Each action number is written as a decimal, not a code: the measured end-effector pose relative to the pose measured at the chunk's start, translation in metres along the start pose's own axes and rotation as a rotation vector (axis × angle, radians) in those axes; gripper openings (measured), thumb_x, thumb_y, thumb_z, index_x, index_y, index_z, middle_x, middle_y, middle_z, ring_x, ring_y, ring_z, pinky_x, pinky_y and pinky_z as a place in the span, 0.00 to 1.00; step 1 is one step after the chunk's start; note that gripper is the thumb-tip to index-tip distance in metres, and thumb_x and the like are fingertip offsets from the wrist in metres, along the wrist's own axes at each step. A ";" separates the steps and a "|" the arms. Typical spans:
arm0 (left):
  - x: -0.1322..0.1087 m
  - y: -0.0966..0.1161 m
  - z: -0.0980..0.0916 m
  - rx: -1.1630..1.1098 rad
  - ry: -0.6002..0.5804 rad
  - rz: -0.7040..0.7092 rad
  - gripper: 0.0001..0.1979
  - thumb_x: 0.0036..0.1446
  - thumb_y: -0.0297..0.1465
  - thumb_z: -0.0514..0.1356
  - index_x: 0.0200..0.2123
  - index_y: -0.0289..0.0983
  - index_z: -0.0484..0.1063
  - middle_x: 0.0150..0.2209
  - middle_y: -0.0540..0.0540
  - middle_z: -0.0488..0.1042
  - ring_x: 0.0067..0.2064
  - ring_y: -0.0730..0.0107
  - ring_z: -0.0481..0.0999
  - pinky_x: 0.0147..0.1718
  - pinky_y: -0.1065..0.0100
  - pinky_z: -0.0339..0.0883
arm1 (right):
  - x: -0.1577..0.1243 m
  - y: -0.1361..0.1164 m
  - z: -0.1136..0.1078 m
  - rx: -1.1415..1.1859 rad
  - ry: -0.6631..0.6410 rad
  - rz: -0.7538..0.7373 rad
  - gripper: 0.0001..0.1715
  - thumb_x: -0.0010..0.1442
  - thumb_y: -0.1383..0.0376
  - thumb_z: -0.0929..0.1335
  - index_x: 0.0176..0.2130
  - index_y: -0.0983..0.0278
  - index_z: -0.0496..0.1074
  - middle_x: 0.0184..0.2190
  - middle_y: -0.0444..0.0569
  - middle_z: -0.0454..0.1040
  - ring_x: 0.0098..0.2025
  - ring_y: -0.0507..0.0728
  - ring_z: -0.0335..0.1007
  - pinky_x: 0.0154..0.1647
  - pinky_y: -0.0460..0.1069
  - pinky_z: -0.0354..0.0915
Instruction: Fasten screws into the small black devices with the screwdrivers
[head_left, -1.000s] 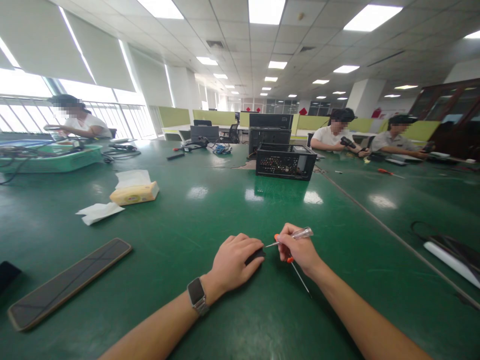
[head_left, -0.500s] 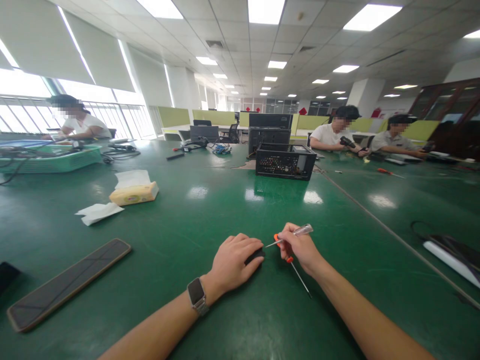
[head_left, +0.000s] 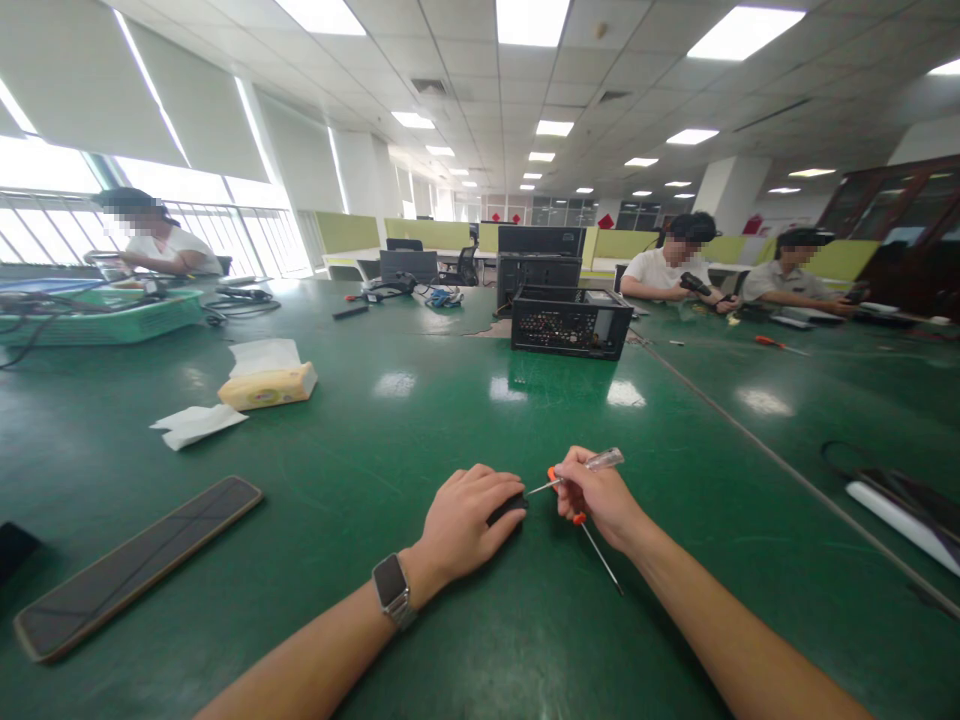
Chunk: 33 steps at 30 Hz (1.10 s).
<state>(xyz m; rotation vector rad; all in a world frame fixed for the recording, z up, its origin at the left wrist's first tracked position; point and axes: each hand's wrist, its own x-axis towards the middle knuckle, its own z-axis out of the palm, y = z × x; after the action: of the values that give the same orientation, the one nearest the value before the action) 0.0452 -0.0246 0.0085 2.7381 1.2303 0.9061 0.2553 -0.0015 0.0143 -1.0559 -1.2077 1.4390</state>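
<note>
My left hand [head_left: 466,520], a watch [head_left: 391,585] on its wrist, is closed over a small black object [head_left: 508,509] on the green table. Most of that object is covered by the fingers, so its kind is unclear; its rounded end looks like a computer mouse. My right hand [head_left: 595,497] grips a slim screwdriver with a clear handle [head_left: 606,459]. Its thin tip points left and meets, or nearly meets, the black object's edge. Tucked in the same hand is a second screwdriver with an orange handle [head_left: 579,519], its shaft slanting down to the right.
A long dark flat panel [head_left: 142,565] lies at left, below a tissue pack [head_left: 274,387] and a loose tissue [head_left: 196,425]. Farther off stand a black metal computer case [head_left: 566,325] and a green basket [head_left: 127,322]. Several people sit around the table.
Both hands stay almost where they were. The left hand and the black object have shifted very slightly left, and the clear screwdriver's tip has followed them.
</note>
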 end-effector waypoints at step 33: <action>0.004 -0.010 -0.024 0.222 -0.081 0.114 0.20 0.65 0.41 0.52 0.55 0.37 0.65 0.45 0.41 0.73 0.44 0.62 0.71 0.43 0.61 0.67 | 0.000 0.006 0.004 -0.126 0.099 -0.274 0.16 0.54 0.56 0.70 0.24 0.62 0.66 0.17 0.41 0.70 0.16 0.49 0.62 0.16 0.44 0.59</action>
<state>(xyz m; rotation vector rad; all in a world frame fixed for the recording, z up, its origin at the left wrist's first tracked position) 0.0283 -0.0197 0.0280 3.0108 1.2418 0.6963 0.2509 -0.0027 0.0089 -0.9903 -1.3273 1.1002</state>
